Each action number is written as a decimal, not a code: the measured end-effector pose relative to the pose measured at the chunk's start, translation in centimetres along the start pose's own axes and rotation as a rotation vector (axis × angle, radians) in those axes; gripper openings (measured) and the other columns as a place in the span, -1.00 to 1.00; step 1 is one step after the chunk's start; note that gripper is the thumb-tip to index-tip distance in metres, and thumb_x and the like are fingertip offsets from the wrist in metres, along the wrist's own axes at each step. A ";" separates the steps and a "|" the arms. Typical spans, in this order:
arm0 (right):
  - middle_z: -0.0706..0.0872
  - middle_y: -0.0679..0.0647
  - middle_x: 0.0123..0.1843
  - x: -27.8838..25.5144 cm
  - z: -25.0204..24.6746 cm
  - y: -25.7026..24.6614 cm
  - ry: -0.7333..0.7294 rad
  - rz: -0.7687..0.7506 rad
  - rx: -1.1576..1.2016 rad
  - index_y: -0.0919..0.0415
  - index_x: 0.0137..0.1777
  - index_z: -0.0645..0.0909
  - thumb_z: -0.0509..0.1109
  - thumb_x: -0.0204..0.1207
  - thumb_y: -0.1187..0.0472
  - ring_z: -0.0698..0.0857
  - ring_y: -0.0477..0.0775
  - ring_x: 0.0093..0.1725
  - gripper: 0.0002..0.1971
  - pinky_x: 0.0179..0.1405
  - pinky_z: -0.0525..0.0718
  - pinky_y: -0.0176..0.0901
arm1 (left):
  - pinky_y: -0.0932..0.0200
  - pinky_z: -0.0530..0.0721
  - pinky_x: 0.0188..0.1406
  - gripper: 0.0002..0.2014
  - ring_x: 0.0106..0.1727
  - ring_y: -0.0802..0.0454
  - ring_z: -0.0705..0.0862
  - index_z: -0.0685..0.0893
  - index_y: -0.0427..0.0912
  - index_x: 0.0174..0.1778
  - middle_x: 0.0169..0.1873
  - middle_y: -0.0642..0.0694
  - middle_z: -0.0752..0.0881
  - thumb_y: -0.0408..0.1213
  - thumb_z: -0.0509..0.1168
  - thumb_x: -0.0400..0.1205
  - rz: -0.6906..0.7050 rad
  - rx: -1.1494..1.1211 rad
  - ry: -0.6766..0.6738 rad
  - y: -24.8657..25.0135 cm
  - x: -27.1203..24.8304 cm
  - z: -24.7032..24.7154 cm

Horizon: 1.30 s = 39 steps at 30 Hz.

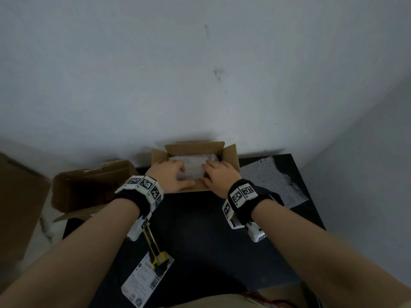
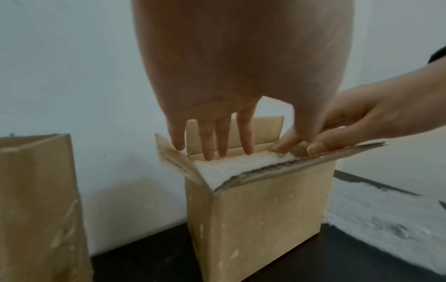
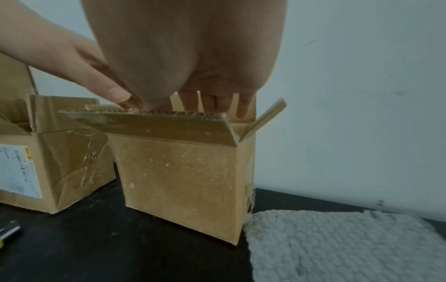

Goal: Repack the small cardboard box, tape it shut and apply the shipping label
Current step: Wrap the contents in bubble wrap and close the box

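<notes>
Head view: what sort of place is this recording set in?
Probably a makeshift packing spot at home or in a small office: a dark table against a bare wall, with open boxes, loose bubble wrap, a shipping label and a utility knife.

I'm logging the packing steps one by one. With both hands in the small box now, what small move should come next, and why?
Probably press the bubble-wrapped bundle down until it sits below the rim. Left hand and right hand rest straight-fingered on it inside the small cardboard box, whose flaps stand open; in the left wrist view the wrap lies about level with the opening, so the flaps might not fold flat yet.
</notes>
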State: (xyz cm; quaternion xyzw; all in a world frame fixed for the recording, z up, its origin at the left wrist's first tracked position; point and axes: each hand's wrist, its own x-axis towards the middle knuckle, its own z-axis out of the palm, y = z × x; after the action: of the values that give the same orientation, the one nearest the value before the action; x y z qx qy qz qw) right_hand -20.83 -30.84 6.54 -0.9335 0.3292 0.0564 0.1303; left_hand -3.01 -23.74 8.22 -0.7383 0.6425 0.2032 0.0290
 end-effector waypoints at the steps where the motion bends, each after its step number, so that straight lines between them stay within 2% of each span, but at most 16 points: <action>1: 0.35 0.14 0.58 -0.3 -0.3 0.2 0.020 -0.009 -0.008 0.18 0.51 0.34 0.11 0.67 0.00 0.40 0.13 0.51 -0.53 0.53 0.21 -0.01 | 0.06 0.50 0.09 -0.49 0.14 -0.04 0.60 0.49 -0.03 0.21 0.23 -0.04 0.60 0.28 0.19 0.54 0.013 -0.015 0.053 0.4 -0.1 -0.2; 2: 0.37 0.14 0.57 -0.5 -0.6 0.5 0.044 -0.016 -0.011 0.19 0.50 0.35 0.13 0.67 0.01 0.40 0.13 0.51 -0.54 0.52 0.22 -0.02 | 0.08 0.52 0.04 -0.55 0.14 -0.06 0.60 0.47 -0.06 0.25 0.23 -0.07 0.59 0.17 0.19 0.59 0.040 -0.017 0.105 0.9 -0.2 -0.4; 4: 0.39 0.15 0.55 -1.1 -1.1 1.1 0.097 -0.010 -0.010 0.21 0.50 0.37 0.14 0.67 0.03 0.40 0.13 0.51 -0.54 0.50 0.24 -0.02 | 0.03 0.57 0.07 -0.63 0.19 -0.08 0.59 0.45 -0.11 0.31 0.26 -0.10 0.58 -0.03 0.21 0.64 0.125 -0.002 0.202 2.2 -0.1 -0.6; 7: 0.40 0.16 0.55 -2.6 -2.2 2.5 0.177 0.035 -0.012 0.22 0.49 0.40 0.14 0.66 0.06 0.40 0.15 0.50 -0.56 0.49 0.25 -0.03 | -0.04 0.57 0.11 -0.66 0.24 -0.10 0.54 0.45 -0.13 0.31 0.26 -0.11 0.56 -0.17 0.21 0.63 0.229 -0.021 0.278 4.6 0.6 -0.9; 10: 0.41 0.17 0.53 -4.6 -3.0 4.7 0.213 0.077 -0.024 0.23 0.42 0.45 0.18 0.65 0.12 0.42 0.18 0.49 -0.62 0.45 0.31 -0.01 | -0.08 0.55 0.15 -0.70 0.22 -0.13 0.54 0.49 -0.18 0.28 0.23 -0.15 0.57 -0.23 0.19 0.63 0.313 -0.052 0.311 7.5 1.7 -0.9; 13: 0.33 0.16 0.59 -6.8 -3.3 7.3 0.186 0.155 -0.012 0.22 0.49 0.38 0.18 0.66 0.10 0.35 0.15 0.54 -0.57 0.49 0.27 -0.02 | -0.09 0.55 0.11 -0.72 0.19 -0.17 0.55 0.52 -0.22 0.26 0.19 -0.19 0.60 -0.25 0.17 0.65 0.390 -0.039 0.347 11.1 2.4 -0.2; 15: 0.34 0.15 0.58 -8.2 -3.0 9.0 0.178 0.190 -0.006 0.22 0.50 0.38 0.20 0.65 0.12 0.36 0.14 0.54 -0.56 0.49 0.28 -0.02 | -0.03 0.55 0.08 -0.73 0.19 -0.15 0.55 0.53 -0.22 0.26 0.19 -0.18 0.61 -0.27 0.17 0.65 0.424 -0.038 0.351 13.4 2.6 0.5; 18: 0.31 0.15 0.59 -10.3 -2.3 11.5 0.129 0.236 0.005 0.22 0.52 0.36 0.19 0.66 0.12 0.34 0.15 0.55 -0.55 0.48 0.29 -0.02 | 0.01 0.56 0.11 -0.69 0.25 -0.09 0.53 0.50 -0.21 0.33 0.26 -0.13 0.57 -0.26 0.15 0.67 0.466 -0.024 0.298 16.4 2.8 2.4; 20: 0.28 0.16 0.61 -11.4 -1.6 13.2 0.089 0.254 0.017 0.23 0.53 0.34 0.17 0.67 0.11 0.32 0.15 0.55 -0.55 0.48 0.29 -0.03 | 0.00 0.58 0.09 -0.69 0.21 -0.08 0.54 0.49 -0.20 0.32 0.25 -0.13 0.57 -0.25 0.12 0.68 0.479 0.008 0.258 17.9 3.1 3.9; 23: 0.29 0.16 0.61 -12.4 -0.5 16.0 0.037 0.287 0.054 0.24 0.52 0.34 0.17 0.67 0.13 0.35 0.16 0.53 -0.56 0.46 0.35 -0.01 | 0.03 0.58 0.09 -0.71 0.19 -0.08 0.55 0.50 -0.19 0.30 0.20 -0.14 0.59 -0.25 0.13 0.67 0.436 0.036 0.188 19.4 3.7 6.2; 26: 0.30 0.16 0.59 -12.6 1.0 18.7 -0.024 0.317 0.129 0.24 0.52 0.34 0.18 0.67 0.17 0.37 0.17 0.51 -0.56 0.44 0.41 0.03 | -0.02 0.60 0.09 -0.71 0.19 -0.10 0.55 0.46 -0.20 0.29 0.20 -0.16 0.56 -0.24 0.12 0.67 0.348 0.099 0.064 20.2 4.5 8.1; 29: 0.33 0.15 0.57 -12.3 2.8 20.6 -0.053 0.317 0.181 0.23 0.49 0.38 0.18 0.65 0.22 0.41 0.17 0.48 -0.59 0.41 0.43 0.04 | -0.04 0.61 0.11 -0.68 0.25 -0.12 0.53 0.42 -0.19 0.35 0.30 -0.17 0.51 -0.22 0.10 0.69 0.255 0.123 -0.036 20.1 5.6 10.0; 33: 0.36 0.14 0.55 -11.6 5.3 22.1 -0.093 0.275 0.201 0.22 0.49 0.40 0.16 0.64 0.28 0.44 0.18 0.45 -0.59 0.36 0.42 0.02 | -0.05 0.55 0.27 -0.58 0.46 -0.16 0.39 0.32 -0.12 0.53 0.54 -0.20 0.28 -0.20 0.03 0.73 0.174 0.114 -0.153 19.8 7.2 12.1; 39: 0.27 0.17 0.60 -10.7 8.4 23.2 -0.095 0.286 0.237 0.22 0.53 0.32 0.26 0.58 0.14 0.36 0.20 0.51 -0.48 0.51 0.26 0.03 | -0.14 0.27 0.54 -0.53 0.62 -0.21 0.11 0.22 0.08 0.59 0.63 -0.17 0.07 -0.12 0.03 0.73 0.088 0.068 -0.200 19.0 9.2 14.7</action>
State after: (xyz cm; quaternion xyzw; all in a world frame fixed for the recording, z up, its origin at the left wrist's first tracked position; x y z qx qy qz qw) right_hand -43.87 -39.45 -4.21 -0.8517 0.4564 0.0791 0.2451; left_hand -24.27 -31.21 -4.16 -0.6841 0.6746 0.2550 0.1089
